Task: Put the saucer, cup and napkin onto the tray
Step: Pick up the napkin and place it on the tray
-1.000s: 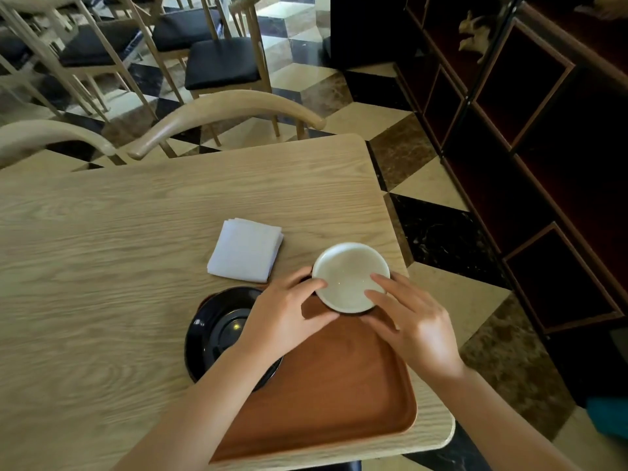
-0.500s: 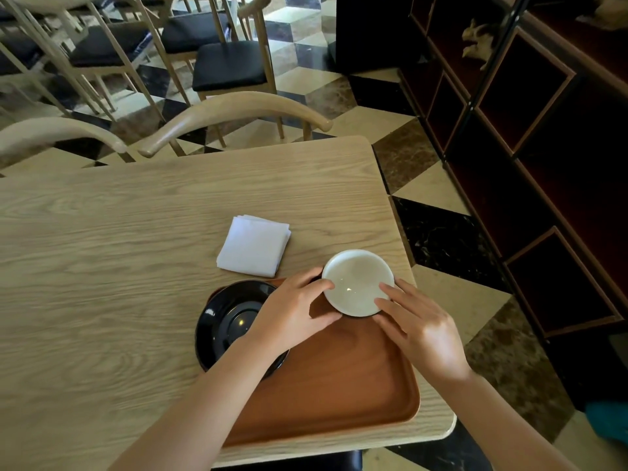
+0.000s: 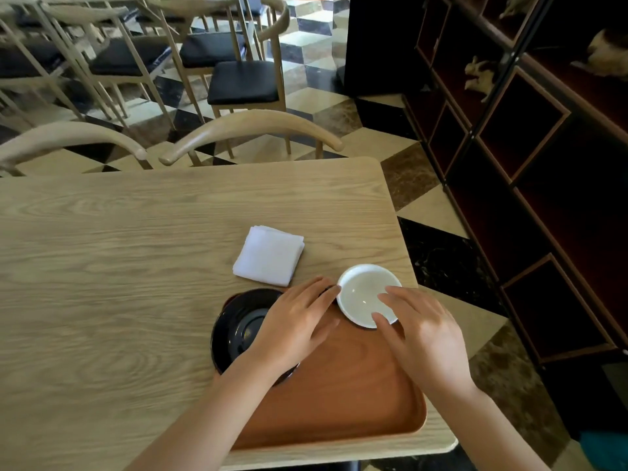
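A white cup (image 3: 363,294) sits at the far right corner of the brown wooden tray (image 3: 356,402). My right hand (image 3: 424,334) has its fingers over the cup's near right rim. My left hand (image 3: 299,321) lies flat with fingers apart, its index fingertip touching the cup's left rim and its thumb on the tray. The black saucer (image 3: 238,328) lies partly on the tray's left edge, half hidden under my left wrist. A folded white napkin (image 3: 270,254) rests on the table just beyond the saucer.
The light wooden table (image 3: 119,266) ends close to the right of the tray, with tiled floor beyond. Two curved chair backs (image 3: 251,125) stand at the far edge. A dark shelf unit (image 3: 509,164) lines the right side.
The cup has stayed near the tray's far right corner. My right fingers have slid further over its rim. My left thumb has come off the cup, and the hand now lies flatter.
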`<state>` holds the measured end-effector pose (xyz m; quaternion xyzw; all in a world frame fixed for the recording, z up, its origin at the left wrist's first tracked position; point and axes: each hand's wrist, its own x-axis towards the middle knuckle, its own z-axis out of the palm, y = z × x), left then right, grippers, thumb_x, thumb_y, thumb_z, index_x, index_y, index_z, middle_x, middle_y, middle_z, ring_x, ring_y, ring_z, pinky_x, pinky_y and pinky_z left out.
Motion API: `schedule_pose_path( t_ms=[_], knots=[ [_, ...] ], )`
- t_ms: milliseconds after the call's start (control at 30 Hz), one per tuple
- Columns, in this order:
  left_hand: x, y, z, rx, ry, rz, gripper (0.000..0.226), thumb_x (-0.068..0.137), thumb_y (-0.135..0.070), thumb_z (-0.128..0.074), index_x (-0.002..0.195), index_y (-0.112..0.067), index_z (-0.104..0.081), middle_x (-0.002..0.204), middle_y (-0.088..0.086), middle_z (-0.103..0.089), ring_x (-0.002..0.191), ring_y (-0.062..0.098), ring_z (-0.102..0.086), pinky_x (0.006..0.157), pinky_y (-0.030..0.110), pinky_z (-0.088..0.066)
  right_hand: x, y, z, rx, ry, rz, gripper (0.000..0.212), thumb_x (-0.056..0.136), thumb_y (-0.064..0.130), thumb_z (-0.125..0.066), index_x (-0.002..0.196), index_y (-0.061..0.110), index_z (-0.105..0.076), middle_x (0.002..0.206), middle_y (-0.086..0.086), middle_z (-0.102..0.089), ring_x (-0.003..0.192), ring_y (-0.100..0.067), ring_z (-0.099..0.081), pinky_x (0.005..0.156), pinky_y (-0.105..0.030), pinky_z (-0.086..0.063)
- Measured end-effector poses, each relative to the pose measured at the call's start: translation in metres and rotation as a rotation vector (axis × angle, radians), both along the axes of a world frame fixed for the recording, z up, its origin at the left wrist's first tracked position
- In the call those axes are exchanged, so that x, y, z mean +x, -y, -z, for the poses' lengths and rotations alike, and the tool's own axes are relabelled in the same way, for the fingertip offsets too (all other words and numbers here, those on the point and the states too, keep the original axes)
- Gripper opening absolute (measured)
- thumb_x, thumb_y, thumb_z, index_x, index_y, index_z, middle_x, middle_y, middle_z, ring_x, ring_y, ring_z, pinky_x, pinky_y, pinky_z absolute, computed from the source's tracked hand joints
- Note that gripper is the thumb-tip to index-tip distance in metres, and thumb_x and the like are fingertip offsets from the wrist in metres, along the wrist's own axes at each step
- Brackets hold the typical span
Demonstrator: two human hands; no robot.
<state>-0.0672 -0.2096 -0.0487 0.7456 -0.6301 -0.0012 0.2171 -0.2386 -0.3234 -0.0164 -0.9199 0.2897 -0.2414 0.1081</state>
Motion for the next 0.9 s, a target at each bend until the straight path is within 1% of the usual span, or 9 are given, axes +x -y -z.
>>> schedule_pose_path(
  t_ms=[67, 167, 233, 300, 433, 567, 767, 833, 900],
  knots=[
    [0.015, -0.009, -0.008, -0.033, 0.054, -0.021, 0.041, 0.082, -0.029, -0.064, 0.118, -0.011, -0.057, 0.117, 0.007, -0.065, 0.111, 0.023, -0.059, 0.09, 0.036, -0.052, 0.025, -0.007, -0.016, 0.009, 0.018, -0.043, 0.026, 0.079, 0.031, -0.06, 0.092, 0.012, -0.072, 0.097, -0.005, -0.073, 0.088, -0.026, -0.069, 0.067, -0.034, -0.056],
    [0.051, -0.019, -0.022, -0.049, 0.151, -0.071, 0.036, 0.082, -0.027, -0.063, 0.113, -0.009, -0.06, 0.115, 0.008, -0.067, 0.109, 0.025, -0.061, 0.09, 0.037, -0.051, 0.074, -0.008, -0.03, -0.004, -0.007, -0.139, 0.028, 0.077, 0.026, -0.07, 0.101, 0.012, -0.069, 0.105, -0.007, -0.071, 0.093, -0.028, -0.067, 0.068, -0.036, -0.056],
    [0.079, -0.021, -0.026, -0.009, 0.189, -0.115, 0.038, 0.078, -0.022, -0.07, 0.113, -0.007, -0.062, 0.115, 0.012, -0.067, 0.107, 0.029, -0.062, 0.088, 0.041, -0.052, 0.111, -0.005, -0.03, 0.055, -0.104, -0.176, 0.041, 0.079, 0.025, -0.07, 0.117, 0.012, -0.061, 0.124, -0.01, -0.062, 0.11, -0.03, -0.058, 0.079, -0.041, -0.053],
    [0.106, -0.02, -0.024, 0.071, 0.176, -0.191, 0.041, 0.078, -0.019, -0.071, 0.116, -0.006, -0.06, 0.118, 0.015, -0.065, 0.107, 0.031, -0.061, 0.088, 0.043, -0.051, 0.145, -0.001, -0.019, 0.152, -0.264, -0.176, 0.052, 0.087, 0.032, -0.058, 0.135, 0.018, -0.043, 0.147, -0.008, -0.039, 0.131, -0.026, -0.036, 0.094, -0.044, -0.044],
    [0.142, -0.015, 0.0, 0.381, 0.174, -0.248, 0.049, 0.095, -0.031, -0.041, 0.141, -0.016, -0.029, 0.151, 0.008, -0.031, 0.137, 0.025, -0.029, 0.109, 0.041, -0.027, 0.189, 0.005, 0.016, 0.066, -0.615, -0.222, 0.063, 0.096, 0.039, -0.039, 0.147, 0.023, -0.007, 0.159, -0.005, -0.001, 0.144, -0.024, -0.005, 0.108, -0.043, -0.03],
    [0.153, -0.005, 0.021, 0.587, 0.182, -0.223, 0.056, 0.097, -0.034, -0.035, 0.145, -0.02, -0.011, 0.157, 0.009, -0.006, 0.143, 0.024, -0.01, 0.112, 0.042, -0.019, 0.2, 0.007, 0.045, 0.087, -0.788, -0.243, 0.064, 0.097, 0.039, -0.035, 0.148, 0.025, 0.002, 0.159, -0.005, 0.007, 0.145, -0.024, 0.004, 0.111, -0.043, -0.023],
    [0.15, 0.011, 0.026, 0.467, -0.219, -0.418, 0.06, 0.09, -0.021, -0.048, 0.142, -0.009, -0.02, 0.133, 0.018, -0.048, 0.118, 0.033, -0.044, 0.097, 0.041, -0.039, 0.198, 0.01, 0.059, 0.154, -0.788, -0.243, 0.066, 0.096, 0.037, -0.04, 0.148, 0.021, -0.004, 0.159, -0.007, 0.006, 0.145, -0.023, 0.005, 0.112, -0.041, -0.022],
    [0.156, 0.018, 0.022, 0.393, -0.335, -0.506, 0.047, 0.091, -0.019, -0.048, 0.133, -0.002, -0.034, 0.117, 0.021, -0.057, 0.106, 0.036, -0.052, 0.087, 0.042, -0.042, 0.197, 0.01, 0.059, 0.165, -0.783, -0.246, 0.066, 0.096, 0.037, -0.039, 0.148, 0.021, -0.003, 0.159, -0.007, 0.007, 0.145, -0.023, 0.006, 0.112, -0.041, -0.022],
    [0.166, 0.023, 0.017, 0.367, -0.549, -0.651, 0.026, 0.09, -0.017, -0.046, 0.11, -0.001, -0.05, 0.098, 0.016, -0.061, 0.09, 0.034, -0.055, 0.074, 0.038, -0.043, 0.196, 0.01, 0.059, 0.175, -0.775, -0.245, 0.065, 0.096, 0.037, -0.038, 0.148, 0.021, -0.002, 0.159, -0.007, 0.008, 0.145, -0.022, 0.006, 0.112, -0.04, -0.021]
  ],
)
